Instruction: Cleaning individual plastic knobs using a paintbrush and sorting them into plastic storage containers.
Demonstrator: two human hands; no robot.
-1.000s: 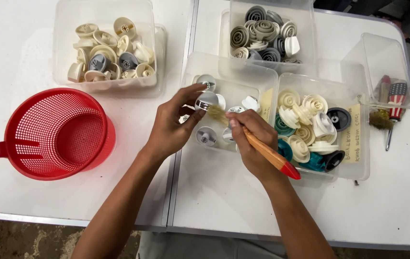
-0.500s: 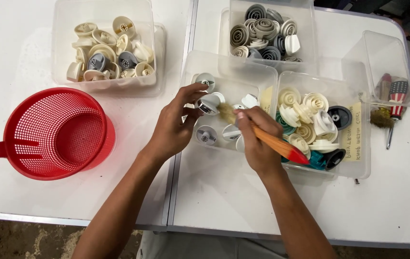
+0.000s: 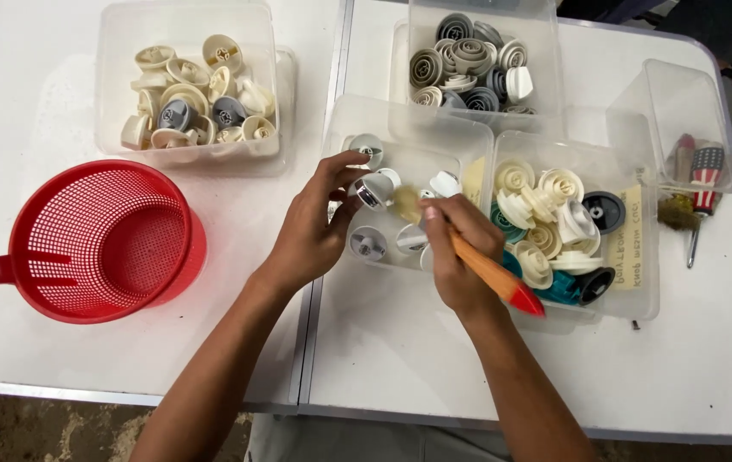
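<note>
Head view, looking straight down on a white table (image 3: pixel 83 342). At centre frame, left hand (image 3: pixel 315 231) curled, fingertips pinching a small white knob with a dark face (image 3: pixel 376 190), held just above a clear plastic tub (image 3: pixel 340 128). Just right of it, right hand (image 3: pixel 456 252) closed in a fist around a brush with an orange handle and red tip (image 3: pixel 494 275), handle slanting down toward lower right, pale bristles (image 3: pixel 407 204) touching or just beside the held knob; hard to tell which. Inside the same tub, below the hands, a few more white knobs (image 3: pixel 369 243) lying loose.

To the right of centre, a second clear tub (image 3: pixel 640 282) packed with cream, teal and black knobs. At top centre, a tub of grey and white knobs (image 3: pixel 467 64). At upper left, another tub of cream and grey knobs (image 3: pixel 195 94). At far left, mid-frame, a red mesh strainer (image 3: pixel 101 244) with its handle running off the left edge, well apart from both hands. At upper right, a clear container (image 3: pixel 674 103) beside a screwdriver with a red, white and blue handle (image 3: pixel 702 192).
</note>
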